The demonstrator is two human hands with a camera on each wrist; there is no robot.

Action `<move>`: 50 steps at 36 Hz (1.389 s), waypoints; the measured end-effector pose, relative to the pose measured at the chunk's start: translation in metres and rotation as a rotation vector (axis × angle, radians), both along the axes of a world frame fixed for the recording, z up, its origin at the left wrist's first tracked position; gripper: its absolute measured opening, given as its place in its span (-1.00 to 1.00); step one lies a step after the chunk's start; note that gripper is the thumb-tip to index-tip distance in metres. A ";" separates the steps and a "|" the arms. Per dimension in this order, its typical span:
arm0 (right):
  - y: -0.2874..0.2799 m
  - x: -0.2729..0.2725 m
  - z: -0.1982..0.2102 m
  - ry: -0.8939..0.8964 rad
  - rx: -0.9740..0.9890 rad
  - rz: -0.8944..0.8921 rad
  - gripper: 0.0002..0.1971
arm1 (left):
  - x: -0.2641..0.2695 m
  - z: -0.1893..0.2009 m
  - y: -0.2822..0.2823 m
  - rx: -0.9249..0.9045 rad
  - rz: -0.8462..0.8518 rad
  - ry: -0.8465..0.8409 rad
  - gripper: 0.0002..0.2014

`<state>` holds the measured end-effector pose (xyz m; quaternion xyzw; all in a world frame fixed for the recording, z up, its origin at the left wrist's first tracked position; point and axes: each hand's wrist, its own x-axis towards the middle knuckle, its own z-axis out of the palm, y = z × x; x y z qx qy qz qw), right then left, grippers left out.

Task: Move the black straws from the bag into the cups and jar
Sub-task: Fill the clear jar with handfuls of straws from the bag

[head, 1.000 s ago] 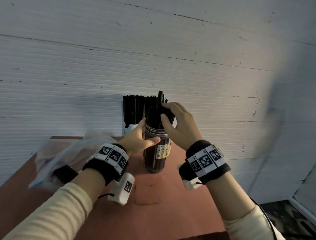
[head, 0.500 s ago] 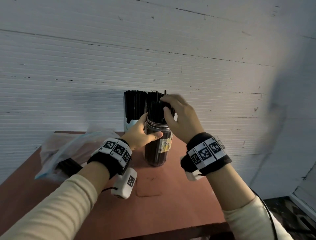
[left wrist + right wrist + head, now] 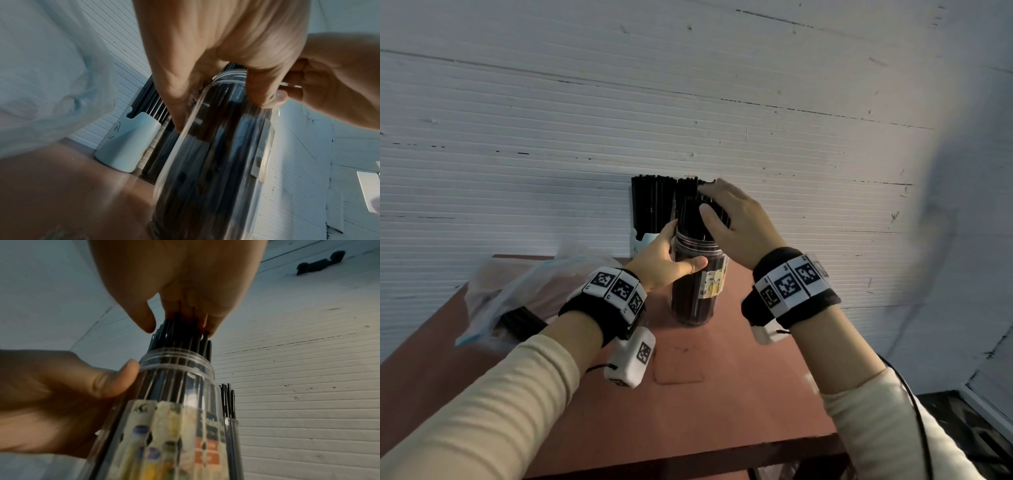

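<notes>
The reddish-brown wooden table (image 3: 722, 394) stands against a white ribbed wall (image 3: 688, 102), and on its left side lies the crumpled clear plastic bag (image 3: 517, 291) with some black straws inside. The clear plastic jar with a colourful label (image 3: 697, 284) stands upright near the table's middle, packed with black plastic straws (image 3: 690, 216). The left hand (image 3: 664, 260) grasps the jar near its neck, thumb across the front. The right hand (image 3: 736, 222) lies over the straw tops, fingers loosely bent, pressing them. Behind, a pale blue cup (image 3: 127, 142) also holds straws
</notes>
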<state>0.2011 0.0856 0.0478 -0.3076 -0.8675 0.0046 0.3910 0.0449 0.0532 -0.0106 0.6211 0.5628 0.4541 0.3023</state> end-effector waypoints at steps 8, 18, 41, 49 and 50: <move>-0.006 -0.004 -0.013 0.034 0.021 0.023 -0.46 | -0.001 -0.002 0.001 0.000 -0.007 0.005 -0.24; -0.005 -0.016 -0.026 -0.018 0.164 -0.023 -0.57 | 0.001 -0.005 0.001 0.071 -0.071 -0.024 -0.20; -0.077 -0.090 -0.037 -0.041 0.006 0.287 -0.79 | -0.107 0.028 -0.127 0.181 0.225 0.436 -0.69; -0.096 -0.150 -0.061 -0.495 -0.410 0.362 -0.74 | -0.164 0.004 -0.149 -0.076 0.227 0.513 -0.72; -0.098 -0.156 -0.061 -0.572 -0.438 0.370 -0.70 | -0.167 0.001 -0.150 -0.111 0.196 0.500 -0.66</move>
